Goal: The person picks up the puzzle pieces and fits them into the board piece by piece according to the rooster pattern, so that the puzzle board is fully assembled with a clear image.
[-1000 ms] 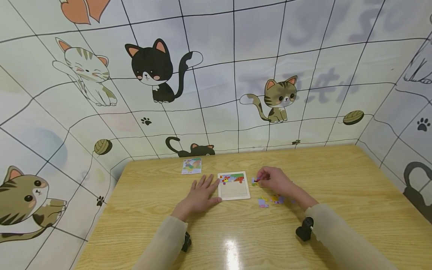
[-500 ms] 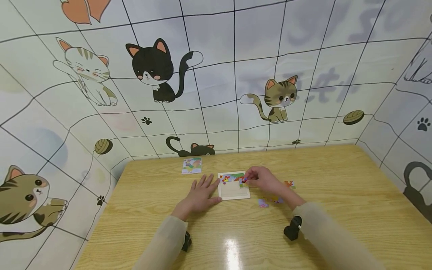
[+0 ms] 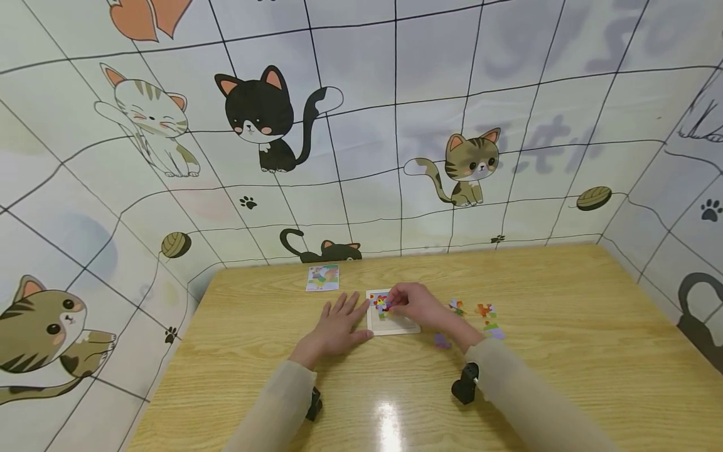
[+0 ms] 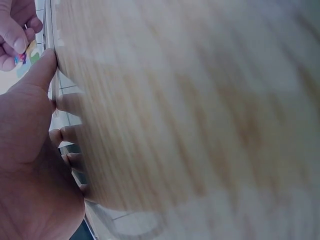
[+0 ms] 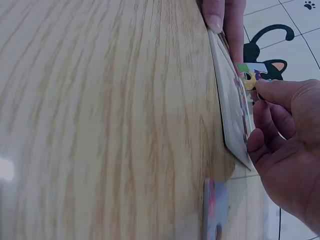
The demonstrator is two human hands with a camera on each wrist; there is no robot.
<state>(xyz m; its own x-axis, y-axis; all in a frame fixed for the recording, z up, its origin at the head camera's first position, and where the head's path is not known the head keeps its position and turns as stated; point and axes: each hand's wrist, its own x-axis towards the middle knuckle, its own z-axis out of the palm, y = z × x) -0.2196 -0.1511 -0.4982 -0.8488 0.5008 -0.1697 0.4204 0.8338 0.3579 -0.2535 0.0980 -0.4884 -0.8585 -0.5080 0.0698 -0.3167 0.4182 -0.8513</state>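
On the wood-grain table point(image 3: 198, 376), I'm counting one puzzle tray point(image 3: 385, 328), one picture card point(image 3: 323, 277) lying off to its upper left, and at least four loose pieces point(image 3: 494, 331) sitting to the right, though a forearm is hiding some of that patch; two hands are working, and each sleeve point(image 3: 525, 395) is showing a black gadget point(image 3: 465, 384) near the wrist.

Left hand point(image 3: 336, 328) is lying palm down with fingers spread, not gripping anything; its thumb and a fingertip are bracing against the tray's left edge; right hand point(image 3: 417, 304) is reaching in from the right, pinching one puzzle piece point(image 5: 253, 74) between thumb and fingertips, other fingers curling loosely.

That puzzle piece is sitting over the tray's upper left part; can't really tell if it's touching; it's showing green, yellow, light blue and purple, and it's tilting in the right wrist view; tray-wise, a pale frame is surrounding a colourful strip along the top, partly hiding behind the right hand, while the lower part is showing bare and pale.
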